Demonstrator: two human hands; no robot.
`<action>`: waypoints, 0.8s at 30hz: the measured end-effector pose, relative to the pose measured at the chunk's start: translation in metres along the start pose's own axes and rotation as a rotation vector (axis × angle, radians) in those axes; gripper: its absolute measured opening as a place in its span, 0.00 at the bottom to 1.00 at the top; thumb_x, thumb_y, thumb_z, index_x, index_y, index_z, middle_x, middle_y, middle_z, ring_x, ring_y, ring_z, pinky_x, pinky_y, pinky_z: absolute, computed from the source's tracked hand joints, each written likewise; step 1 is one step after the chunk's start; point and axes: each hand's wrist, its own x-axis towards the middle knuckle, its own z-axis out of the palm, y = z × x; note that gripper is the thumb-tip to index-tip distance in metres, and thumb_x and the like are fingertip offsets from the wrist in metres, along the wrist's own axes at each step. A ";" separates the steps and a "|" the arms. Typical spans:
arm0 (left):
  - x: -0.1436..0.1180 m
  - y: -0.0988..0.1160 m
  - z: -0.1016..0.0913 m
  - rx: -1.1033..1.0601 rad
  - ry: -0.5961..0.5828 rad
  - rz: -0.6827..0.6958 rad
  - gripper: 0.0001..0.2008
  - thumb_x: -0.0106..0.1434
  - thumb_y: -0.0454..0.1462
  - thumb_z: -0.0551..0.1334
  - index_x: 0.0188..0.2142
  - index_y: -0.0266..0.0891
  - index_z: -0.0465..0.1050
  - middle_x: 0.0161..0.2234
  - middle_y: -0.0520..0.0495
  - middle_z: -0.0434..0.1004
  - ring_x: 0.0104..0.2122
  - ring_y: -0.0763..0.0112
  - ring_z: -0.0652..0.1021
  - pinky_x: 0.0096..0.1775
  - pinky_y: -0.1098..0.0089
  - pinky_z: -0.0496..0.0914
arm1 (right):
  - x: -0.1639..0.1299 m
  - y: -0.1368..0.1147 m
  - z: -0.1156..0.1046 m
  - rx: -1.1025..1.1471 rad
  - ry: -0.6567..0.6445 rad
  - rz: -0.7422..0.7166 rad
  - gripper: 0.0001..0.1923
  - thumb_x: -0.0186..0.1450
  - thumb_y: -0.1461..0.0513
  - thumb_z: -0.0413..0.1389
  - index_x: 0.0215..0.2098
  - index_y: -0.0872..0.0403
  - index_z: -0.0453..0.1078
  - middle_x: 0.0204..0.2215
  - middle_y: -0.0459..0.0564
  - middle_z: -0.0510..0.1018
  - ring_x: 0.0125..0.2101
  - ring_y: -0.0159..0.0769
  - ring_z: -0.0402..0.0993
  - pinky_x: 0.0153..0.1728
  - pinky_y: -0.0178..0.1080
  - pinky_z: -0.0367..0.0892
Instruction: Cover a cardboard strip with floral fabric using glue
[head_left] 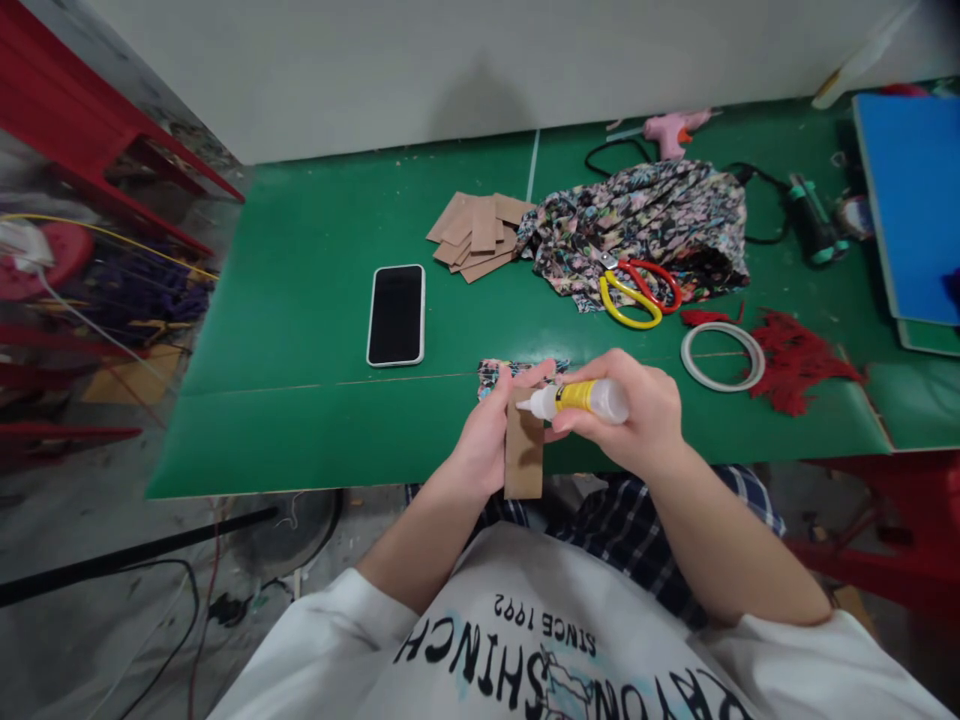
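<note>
My left hand grips a brown cardboard strip at the table's front edge, the strip's lower end sticking out toward me. In my right hand is a clear glue bottle with a yellow label, tilted so its white nozzle points left and meets or nearly meets the upper part of the strip. Just beyond my fingers lies a small piece of patterned fabric, partly covered by my hands. Whether glue is coming out is too small to see.
A stack of cardboard strips and a phone lie left of centre. To the right are crumpled floral fabric, scissors, a tape roll, red shreds, a pink glue gun and a blue board.
</note>
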 end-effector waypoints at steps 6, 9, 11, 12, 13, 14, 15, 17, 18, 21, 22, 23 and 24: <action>-0.001 0.007 0.008 -0.022 0.097 0.004 0.24 0.67 0.49 0.45 0.49 0.39 0.70 0.32 0.47 0.73 0.33 0.71 0.75 0.37 0.70 0.70 | -0.008 -0.008 0.001 0.085 -0.135 -0.164 0.23 0.58 0.42 0.50 0.27 0.53 0.66 0.17 0.42 0.73 0.16 0.25 0.65 0.19 0.30 0.57; -0.002 0.013 0.011 -0.035 0.124 0.044 0.24 0.66 0.50 0.46 0.47 0.38 0.71 0.29 0.48 0.70 0.32 0.71 0.74 0.38 0.68 0.71 | -0.014 -0.013 -0.001 0.139 -0.212 -0.250 0.22 0.59 0.43 0.50 0.26 0.54 0.65 0.17 0.42 0.72 0.17 0.25 0.66 0.19 0.30 0.57; -0.003 0.016 0.012 -0.026 0.142 0.072 0.24 0.67 0.49 0.46 0.46 0.37 0.71 0.30 0.47 0.70 0.34 0.71 0.73 0.39 0.66 0.71 | -0.016 -0.016 -0.002 0.169 -0.240 -0.290 0.21 0.59 0.44 0.51 0.27 0.54 0.64 0.17 0.43 0.72 0.18 0.25 0.65 0.19 0.31 0.57; -0.003 0.017 0.012 -0.025 0.145 0.080 0.24 0.67 0.49 0.46 0.46 0.37 0.71 0.30 0.47 0.70 0.35 0.70 0.73 0.40 0.66 0.71 | -0.016 -0.016 -0.003 0.171 -0.240 -0.300 0.21 0.59 0.45 0.51 0.27 0.54 0.64 0.18 0.43 0.73 0.18 0.25 0.66 0.19 0.31 0.57; -0.003 0.016 0.013 -0.030 0.141 0.079 0.23 0.67 0.49 0.46 0.46 0.37 0.72 0.30 0.47 0.70 0.35 0.70 0.73 0.40 0.66 0.70 | -0.016 -0.016 -0.003 0.160 -0.230 -0.305 0.20 0.59 0.45 0.51 0.27 0.54 0.65 0.18 0.43 0.73 0.18 0.25 0.66 0.19 0.31 0.57; -0.004 0.016 0.013 -0.040 0.135 0.069 0.23 0.66 0.49 0.46 0.46 0.38 0.72 0.30 0.47 0.70 0.35 0.70 0.73 0.40 0.67 0.70 | -0.015 -0.015 -0.004 0.135 -0.213 -0.300 0.20 0.60 0.45 0.51 0.27 0.54 0.65 0.18 0.43 0.73 0.18 0.26 0.66 0.19 0.31 0.58; -0.004 0.015 0.013 -0.050 0.129 0.051 0.23 0.66 0.49 0.46 0.46 0.38 0.71 0.30 0.47 0.70 0.35 0.70 0.73 0.40 0.68 0.70 | -0.014 -0.013 -0.004 0.101 -0.187 -0.289 0.20 0.60 0.45 0.51 0.27 0.54 0.65 0.18 0.43 0.73 0.18 0.26 0.67 0.20 0.30 0.59; -0.004 0.011 0.014 -0.058 0.124 0.010 0.23 0.67 0.49 0.46 0.47 0.38 0.71 0.30 0.47 0.71 0.34 0.70 0.74 0.39 0.69 0.69 | -0.011 -0.009 -0.004 0.020 -0.113 -0.260 0.20 0.60 0.45 0.51 0.27 0.53 0.66 0.17 0.43 0.73 0.18 0.25 0.67 0.20 0.30 0.60; -0.004 0.009 0.014 -0.052 0.123 -0.005 0.23 0.67 0.49 0.46 0.47 0.38 0.71 0.30 0.47 0.71 0.33 0.71 0.74 0.38 0.70 0.69 | -0.010 -0.007 -0.004 -0.020 -0.070 -0.242 0.20 0.59 0.45 0.52 0.27 0.53 0.66 0.17 0.42 0.73 0.17 0.25 0.67 0.20 0.30 0.60; -0.003 0.004 0.013 -0.015 0.106 -0.011 0.24 0.67 0.49 0.46 0.48 0.37 0.71 0.34 0.46 0.73 0.33 0.71 0.75 0.38 0.70 0.69 | -0.007 -0.002 -0.004 -0.076 0.021 -0.156 0.19 0.57 0.45 0.55 0.25 0.52 0.66 0.16 0.42 0.73 0.16 0.25 0.67 0.19 0.30 0.60; -0.003 0.003 0.012 -0.010 0.094 -0.006 0.24 0.66 0.49 0.46 0.48 0.37 0.71 0.35 0.46 0.73 0.33 0.71 0.75 0.38 0.70 0.69 | -0.006 -0.001 -0.004 -0.061 0.029 -0.106 0.19 0.57 0.46 0.55 0.24 0.52 0.66 0.16 0.42 0.73 0.16 0.25 0.66 0.18 0.31 0.59; -0.002 0.002 0.012 -0.010 0.083 -0.003 0.24 0.66 0.50 0.47 0.48 0.37 0.71 0.36 0.46 0.73 0.33 0.71 0.74 0.38 0.70 0.70 | -0.005 -0.001 -0.005 -0.025 0.030 -0.039 0.19 0.56 0.46 0.55 0.24 0.52 0.66 0.16 0.41 0.73 0.15 0.25 0.65 0.18 0.31 0.59; -0.001 0.001 0.011 -0.014 0.075 -0.003 0.24 0.66 0.49 0.47 0.47 0.37 0.71 0.35 0.45 0.73 0.33 0.72 0.74 0.37 0.70 0.70 | -0.005 -0.001 -0.006 0.029 0.031 0.039 0.19 0.56 0.46 0.56 0.24 0.52 0.66 0.16 0.42 0.73 0.15 0.26 0.64 0.17 0.32 0.59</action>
